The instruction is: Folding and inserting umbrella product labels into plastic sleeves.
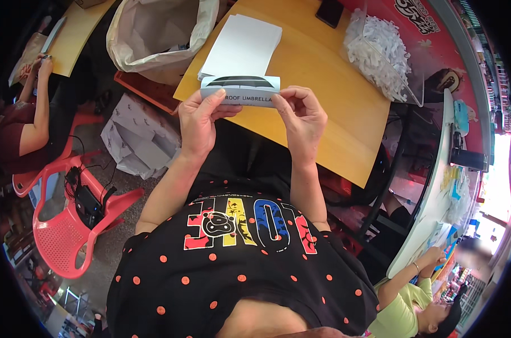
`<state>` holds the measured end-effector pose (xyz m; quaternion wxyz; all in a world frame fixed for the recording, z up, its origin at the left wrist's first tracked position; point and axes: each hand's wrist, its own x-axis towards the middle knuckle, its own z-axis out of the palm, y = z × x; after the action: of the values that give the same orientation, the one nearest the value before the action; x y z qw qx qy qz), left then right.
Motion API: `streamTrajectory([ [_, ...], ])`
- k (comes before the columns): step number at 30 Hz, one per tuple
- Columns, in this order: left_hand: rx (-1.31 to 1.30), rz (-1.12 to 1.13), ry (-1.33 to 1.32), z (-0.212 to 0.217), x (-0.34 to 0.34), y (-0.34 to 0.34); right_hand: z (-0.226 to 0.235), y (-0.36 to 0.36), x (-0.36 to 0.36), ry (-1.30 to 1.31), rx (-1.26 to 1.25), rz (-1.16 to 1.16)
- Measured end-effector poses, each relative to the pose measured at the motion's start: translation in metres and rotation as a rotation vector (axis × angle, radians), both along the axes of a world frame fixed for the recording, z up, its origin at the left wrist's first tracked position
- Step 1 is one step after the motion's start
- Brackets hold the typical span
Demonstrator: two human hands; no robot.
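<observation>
black dotted shirt nearest | left hand and right hand, each grip closed on folded paper card, held over table edge | fold looks half made | flat sheets and shredded paper bin beyond

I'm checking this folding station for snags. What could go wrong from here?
The printed card is pinched only at its ends by the left hand and right hand, so it may fold crooked. The stack of white sheets sits at the wooden table edge and could slide off.
</observation>
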<state>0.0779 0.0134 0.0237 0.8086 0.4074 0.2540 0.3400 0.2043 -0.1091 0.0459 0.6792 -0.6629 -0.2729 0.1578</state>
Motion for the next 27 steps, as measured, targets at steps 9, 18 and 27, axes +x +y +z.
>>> streamTrajectory([
  [9,0.127,0.012,-0.02,-0.003,-0.002,-0.004,-0.017,0.004,0.009,0.47,0.188,0.099],
  [18,0.227,-0.008,0.058,-0.009,-0.005,-0.016,-0.015,0.004,-0.01,0.652,0.167,0.243],
  [27,0.277,-0.03,0.165,-0.005,0.008,-0.024,-0.022,0.003,-0.015,0.575,0.206,0.164],
])
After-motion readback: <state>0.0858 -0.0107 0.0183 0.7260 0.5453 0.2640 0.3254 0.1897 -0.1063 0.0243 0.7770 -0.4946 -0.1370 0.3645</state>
